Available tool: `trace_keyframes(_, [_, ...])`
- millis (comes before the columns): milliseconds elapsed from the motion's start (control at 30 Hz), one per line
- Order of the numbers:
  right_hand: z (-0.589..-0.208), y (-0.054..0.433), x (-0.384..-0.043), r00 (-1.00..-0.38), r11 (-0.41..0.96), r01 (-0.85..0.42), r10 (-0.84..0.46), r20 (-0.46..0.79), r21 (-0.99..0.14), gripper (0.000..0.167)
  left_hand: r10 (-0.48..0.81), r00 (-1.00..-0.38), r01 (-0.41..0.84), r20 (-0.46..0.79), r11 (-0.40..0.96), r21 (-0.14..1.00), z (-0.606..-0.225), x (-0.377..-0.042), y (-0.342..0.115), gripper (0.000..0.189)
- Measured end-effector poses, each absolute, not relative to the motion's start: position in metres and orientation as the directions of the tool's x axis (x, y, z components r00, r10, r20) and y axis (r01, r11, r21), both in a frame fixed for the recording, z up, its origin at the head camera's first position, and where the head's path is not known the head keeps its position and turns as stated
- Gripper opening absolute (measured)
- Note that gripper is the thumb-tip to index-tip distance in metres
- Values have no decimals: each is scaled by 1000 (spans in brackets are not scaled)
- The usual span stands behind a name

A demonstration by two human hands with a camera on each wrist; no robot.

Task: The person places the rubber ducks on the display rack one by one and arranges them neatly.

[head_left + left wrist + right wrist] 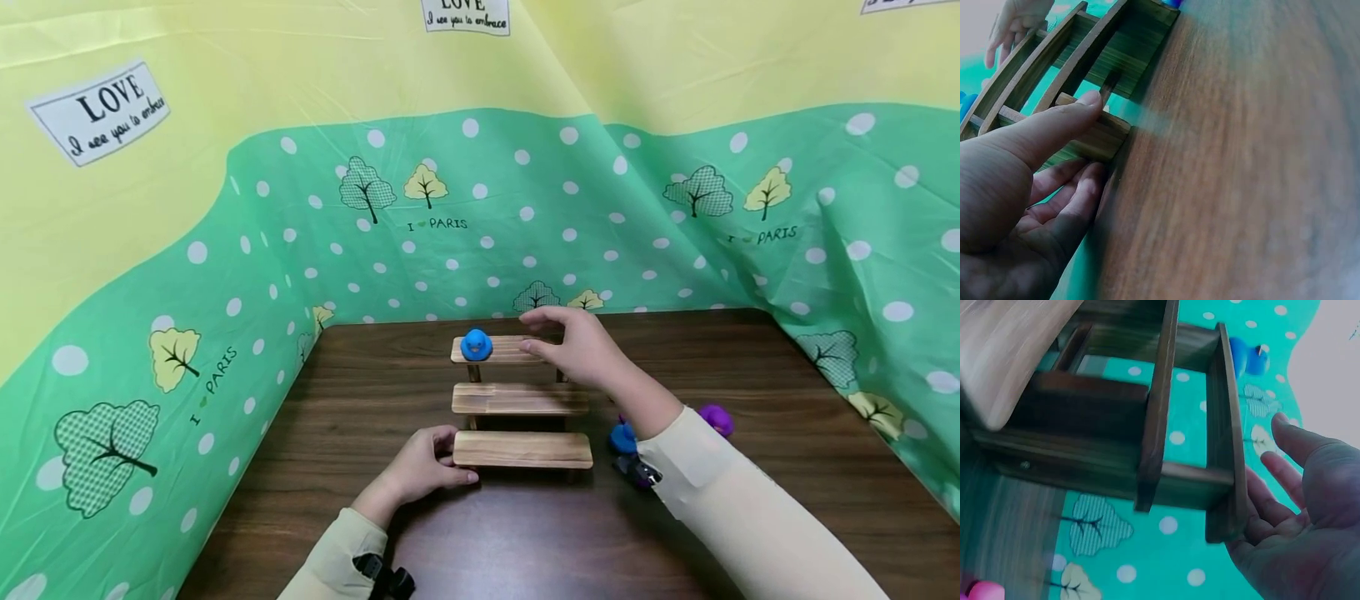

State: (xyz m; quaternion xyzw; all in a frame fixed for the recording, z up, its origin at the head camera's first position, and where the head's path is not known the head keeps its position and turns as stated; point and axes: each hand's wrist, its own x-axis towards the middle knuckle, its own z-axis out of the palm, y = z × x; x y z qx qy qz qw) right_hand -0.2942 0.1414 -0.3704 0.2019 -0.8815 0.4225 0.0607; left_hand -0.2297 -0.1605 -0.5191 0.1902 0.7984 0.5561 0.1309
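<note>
Stand, three wooden boards in steps, sits on the table, about midway between its left and right edges and nearer the far edge. Blue duck rests upright on the top board, at its left end. The left hand holds the left end of the bottom board, thumb at the near edge and fingers on the other side, gap narrow. The right hand is at the right end of the top board, thumb and fingers wide apart, with nothing gripped; whether a finger touches the wood, I cannot tell. On the table, between the stand and its right edge, lies a blue toy, partly hidden by the right forearm; a purple toy shows past that forearm, closer to the table's right edge. Both arms wear pale sleeves, with a black device at the left wrist and another dark one at the right. Green and yellow cloth, printed with trees, white dots and lettering, rises along the table's far, left and right edges.
</note>
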Motion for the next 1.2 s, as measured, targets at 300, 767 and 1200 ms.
trace_keyframes(300, [-381,187,-298,-920,546,-393,-229,319,-740,38,449,-893,162,2,318,934,-520,-230,-160,46])
trace_keyframes(767, [-408,252,-305,-961,644,-273,-144,238,-715,47,450,-893,143,-4,294,945,-520,-230,-161,46])
trace_keyframes(1200, [-451,289,-314,-964,713,-244,-252,85,-657,27,452,-892,139,-7,290,947,-521,-230,-161,48])
